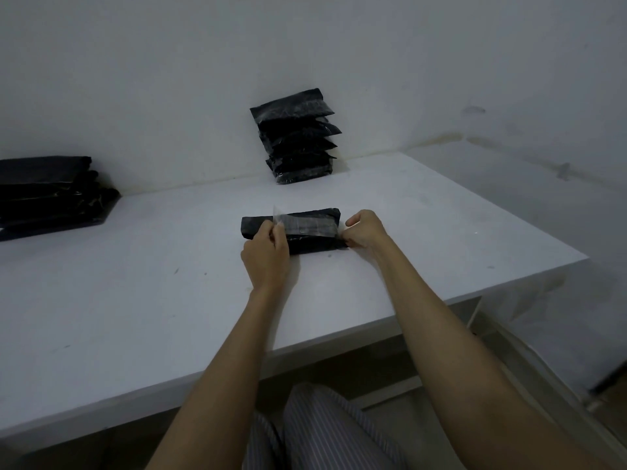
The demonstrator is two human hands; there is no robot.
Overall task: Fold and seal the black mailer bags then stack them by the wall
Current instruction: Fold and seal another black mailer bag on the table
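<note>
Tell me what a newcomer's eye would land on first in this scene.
First, the black mailer bag at mid-table, with the left hand pinching a clear strip and the right hand holding the bag's other end. Next, the stack of sealed bags against the wall, then a dark pile at far left.

One folded mailer bag (291, 228), two black stacks (297, 137) (47, 195), one table (135, 300), two hands (266, 254) (364, 228).

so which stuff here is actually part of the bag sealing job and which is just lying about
Part of the job:
- black mailer bag being sealed
- clear strip over it
- left hand, pinching the strip's end
- right hand, at the bag's right end
- stack by the wall
- dark pile at far left, probably still to do

Just there:
- white table
- wall
</note>
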